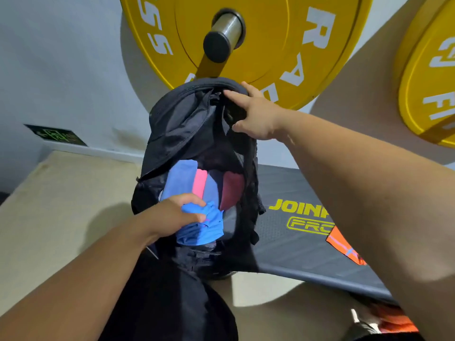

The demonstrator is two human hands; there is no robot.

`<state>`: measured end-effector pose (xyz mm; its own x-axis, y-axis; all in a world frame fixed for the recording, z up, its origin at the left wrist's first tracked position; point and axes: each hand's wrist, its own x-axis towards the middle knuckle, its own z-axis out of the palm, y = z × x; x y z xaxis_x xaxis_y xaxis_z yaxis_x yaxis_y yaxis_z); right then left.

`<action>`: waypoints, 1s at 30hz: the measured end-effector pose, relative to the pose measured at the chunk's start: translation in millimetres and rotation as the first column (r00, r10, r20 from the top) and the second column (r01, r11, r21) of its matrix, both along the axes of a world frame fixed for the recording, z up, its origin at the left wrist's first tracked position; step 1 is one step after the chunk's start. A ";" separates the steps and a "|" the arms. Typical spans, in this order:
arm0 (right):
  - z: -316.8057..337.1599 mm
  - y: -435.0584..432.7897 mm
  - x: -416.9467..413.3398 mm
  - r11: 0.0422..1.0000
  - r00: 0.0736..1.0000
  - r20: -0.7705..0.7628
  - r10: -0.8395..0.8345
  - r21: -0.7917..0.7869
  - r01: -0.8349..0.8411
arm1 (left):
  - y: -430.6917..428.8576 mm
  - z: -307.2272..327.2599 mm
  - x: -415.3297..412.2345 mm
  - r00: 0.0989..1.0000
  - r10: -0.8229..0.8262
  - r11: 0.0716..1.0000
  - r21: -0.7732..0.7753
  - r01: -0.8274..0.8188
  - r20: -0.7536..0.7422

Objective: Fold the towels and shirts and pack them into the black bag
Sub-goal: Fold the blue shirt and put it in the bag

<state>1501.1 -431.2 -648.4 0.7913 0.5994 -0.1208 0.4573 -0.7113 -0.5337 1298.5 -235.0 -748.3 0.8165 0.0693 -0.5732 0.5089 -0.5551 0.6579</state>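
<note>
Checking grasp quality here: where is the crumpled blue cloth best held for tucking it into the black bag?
Grip the crumpled blue cloth at its gathered upper end, coming from the left, where the left hand holds it. Its loose folds spill out below, so a grip round the gathered part keeps it together.

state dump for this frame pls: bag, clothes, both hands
black bag, unzipped, upright, main compartment open.
right hand, holds the bag's top rim.
left hand, grips the blue cloth at the bag's mouth.
blue cloth, bunched, partly inside the bag.
folded pieces, packed side by side inside the bag.
orange cloth, outside on the grey mat, not packed.
</note>
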 end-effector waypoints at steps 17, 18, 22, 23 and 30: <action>-35.5 -16.2 -4.3 0.987 0.995 0.072 0.073 0.140 -0.082 | 23.5 -56.8 124.9 0.917 0.068 0.988 0.101 -0.116 0.393; -39.5 -17.8 -4.5 0.987 0.994 0.075 0.076 0.136 -0.086 | 24.1 -59.6 125.3 0.905 0.092 0.988 0.072 -0.134 0.415; -50.6 -21.2 -3.4 0.984 0.996 0.059 0.071 0.161 -0.079 | 27.8 -63.0 122.5 0.918 0.203 0.975 -0.161 -0.155 0.342; -51.8 -20.9 -3.2 0.982 0.996 0.058 0.069 0.170 -0.078 | 29.5 -61.6 122.4 0.930 0.243 0.947 -0.274 -0.166 0.276; -51.0 -19.0 -4.7 0.981 0.997 0.055 0.058 0.181 -0.067 | 40.1 -75.1 122.2 0.924 -0.251 0.876 0.473 0.090 0.290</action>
